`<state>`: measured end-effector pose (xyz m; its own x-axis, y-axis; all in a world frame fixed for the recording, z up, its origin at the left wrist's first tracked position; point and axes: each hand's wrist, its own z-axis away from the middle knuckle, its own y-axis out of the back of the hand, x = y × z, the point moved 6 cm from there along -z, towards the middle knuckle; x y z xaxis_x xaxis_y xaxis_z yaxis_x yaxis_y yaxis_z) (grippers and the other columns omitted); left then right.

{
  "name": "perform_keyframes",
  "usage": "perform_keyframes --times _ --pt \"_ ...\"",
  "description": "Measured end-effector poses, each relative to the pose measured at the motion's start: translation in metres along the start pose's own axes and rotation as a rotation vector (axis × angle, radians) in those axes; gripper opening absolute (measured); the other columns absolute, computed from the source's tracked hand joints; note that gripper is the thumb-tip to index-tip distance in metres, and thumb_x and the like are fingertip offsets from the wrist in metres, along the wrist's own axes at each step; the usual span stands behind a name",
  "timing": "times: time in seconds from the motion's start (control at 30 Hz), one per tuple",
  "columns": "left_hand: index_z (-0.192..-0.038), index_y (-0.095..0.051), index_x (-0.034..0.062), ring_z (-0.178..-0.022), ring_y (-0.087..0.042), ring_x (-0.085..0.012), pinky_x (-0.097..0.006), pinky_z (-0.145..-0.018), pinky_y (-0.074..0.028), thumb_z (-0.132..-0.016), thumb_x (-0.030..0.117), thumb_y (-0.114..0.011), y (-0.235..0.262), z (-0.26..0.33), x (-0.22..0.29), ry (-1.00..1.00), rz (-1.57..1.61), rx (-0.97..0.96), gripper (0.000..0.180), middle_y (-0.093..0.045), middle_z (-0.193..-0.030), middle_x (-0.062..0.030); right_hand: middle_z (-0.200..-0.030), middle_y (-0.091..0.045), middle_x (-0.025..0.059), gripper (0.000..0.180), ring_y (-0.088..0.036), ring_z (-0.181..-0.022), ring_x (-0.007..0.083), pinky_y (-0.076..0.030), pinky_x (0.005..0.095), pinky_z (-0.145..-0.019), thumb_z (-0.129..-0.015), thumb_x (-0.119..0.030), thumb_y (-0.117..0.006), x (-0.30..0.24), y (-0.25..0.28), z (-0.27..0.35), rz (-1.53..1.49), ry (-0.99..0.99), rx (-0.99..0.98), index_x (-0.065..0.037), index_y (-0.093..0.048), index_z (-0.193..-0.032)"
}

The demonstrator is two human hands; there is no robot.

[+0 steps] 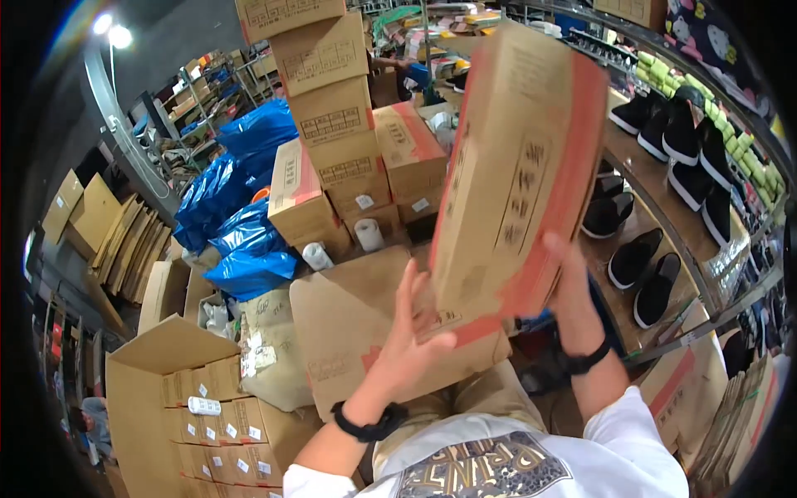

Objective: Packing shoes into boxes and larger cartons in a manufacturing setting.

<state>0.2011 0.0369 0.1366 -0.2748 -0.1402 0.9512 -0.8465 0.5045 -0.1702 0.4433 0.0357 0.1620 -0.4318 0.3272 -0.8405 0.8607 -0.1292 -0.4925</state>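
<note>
A brown cardboard box [506,183] with red bands and black print is held up at a tilt in front of me. My right hand [562,270] grips its lower right side, with the fingers partly hidden behind it. Beside its lower left corner is my left hand [408,332], fingers spread and thumb out, not closed on the box. Beneath both hands lies a broad cardboard surface [336,319] with red print at its near edge. Two white rolls, one on the left [316,256] and one on the right [369,235], stand beyond it.
At lower left an open carton [137,378] holds several small labelled boxes and a white roll [204,406]. Stacked cartons [332,112] rise ahead, beside blue plastic bags [249,224]. On the right, a shelf [618,249] carries black shoes [656,286]. Flattened cardboard [735,432] leans at lower right.
</note>
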Motion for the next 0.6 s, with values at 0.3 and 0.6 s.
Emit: perform_keyframes --times 0.3,0.6 --pt "-0.152 -0.025 0.0059 -0.145 -0.027 -0.0351 -0.045 -0.117 -0.026 -0.089 0.016 -0.065 0.097 0.072 -0.011 0.173 -0.760 0.063 0.075 -0.019 -0.159 -0.0168 -0.123 -0.064 0.0091 0.055 -0.059 -0.116 0.0196 -0.048 0.0384 -0.099 -0.094 -0.048 -0.060 0.003 -0.061 -0.258 0.446 -0.310 -0.212 -0.003 -0.059 -0.125" --pt "-0.136 -0.052 0.0081 -0.138 -0.036 -0.0381 -0.046 -0.114 -0.031 -0.086 0.009 -0.064 0.135 0.111 0.003 0.244 -1.108 0.050 0.052 -0.042 -0.149 -0.0159 -0.117 -0.066 0.0140 0.037 -0.062 -0.111 0.0282 -0.048 0.0388 -0.095 -0.091 -0.024 -0.063 0.094 0.000 -0.097 1.214 0.390 -0.700 -0.005 -0.061 -0.123"
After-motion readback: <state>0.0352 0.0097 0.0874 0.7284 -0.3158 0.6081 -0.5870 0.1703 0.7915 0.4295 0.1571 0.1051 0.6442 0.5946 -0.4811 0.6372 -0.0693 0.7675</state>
